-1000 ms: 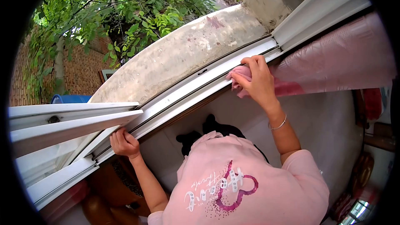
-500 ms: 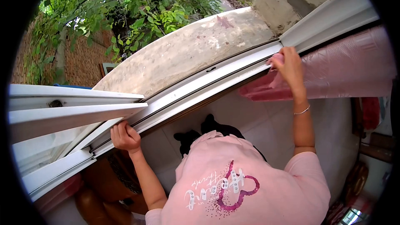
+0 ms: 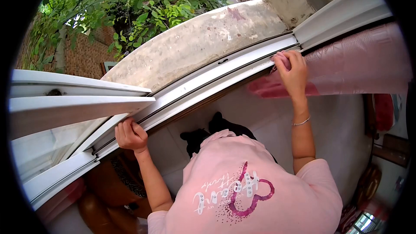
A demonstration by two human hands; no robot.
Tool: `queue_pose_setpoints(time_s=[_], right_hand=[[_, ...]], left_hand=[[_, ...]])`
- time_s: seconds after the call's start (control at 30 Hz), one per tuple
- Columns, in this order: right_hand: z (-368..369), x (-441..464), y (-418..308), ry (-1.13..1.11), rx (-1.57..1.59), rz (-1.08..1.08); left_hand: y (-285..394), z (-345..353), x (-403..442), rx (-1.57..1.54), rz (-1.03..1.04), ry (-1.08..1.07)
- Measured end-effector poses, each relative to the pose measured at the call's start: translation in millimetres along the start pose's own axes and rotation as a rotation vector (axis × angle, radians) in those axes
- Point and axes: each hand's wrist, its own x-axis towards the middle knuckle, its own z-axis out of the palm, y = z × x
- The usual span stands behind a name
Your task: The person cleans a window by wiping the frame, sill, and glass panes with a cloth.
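My right hand (image 3: 293, 73) is closed round a bunched pink cloth (image 3: 282, 60) at the right end of the white window track (image 3: 216, 78). Most of the cloth is hidden by my fingers. At the lower left of the track, my left hand (image 3: 131, 135) is curled against the frame, just below the corner of the open window sash (image 3: 82, 110). What its fingers hold, if anything, is hidden.
Outside the track lies a stained concrete ledge (image 3: 195, 39), with leafy branches (image 3: 143, 8) beyond. A pink curtain (image 3: 355, 63) hangs at the right. Brown wooden furniture (image 3: 104, 210) stands at the lower left.
Over the last second my right hand has moved right along the track with the cloth, then slightly back left. My left hand has stayed by the frame, still curled.
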Motion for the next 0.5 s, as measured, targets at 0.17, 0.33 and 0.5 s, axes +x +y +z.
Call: queue_pose_setpoints(time_s=[0.17, 0.33, 0.5], right_hand=[[0, -8, -28, -0.062, 0.005, -0.078], [9, -12, -66, -0.101, 0.054, -0.096], [20, -23, -123, -0.143, 0.142, -0.122]], left_hand=[[3, 0, 2, -0.014, -0.01, 0.011], [3, -3, 2, -0.027, -0.033, -0.026], [3, -4, 5, -0.035, -0.011, -0.02]])
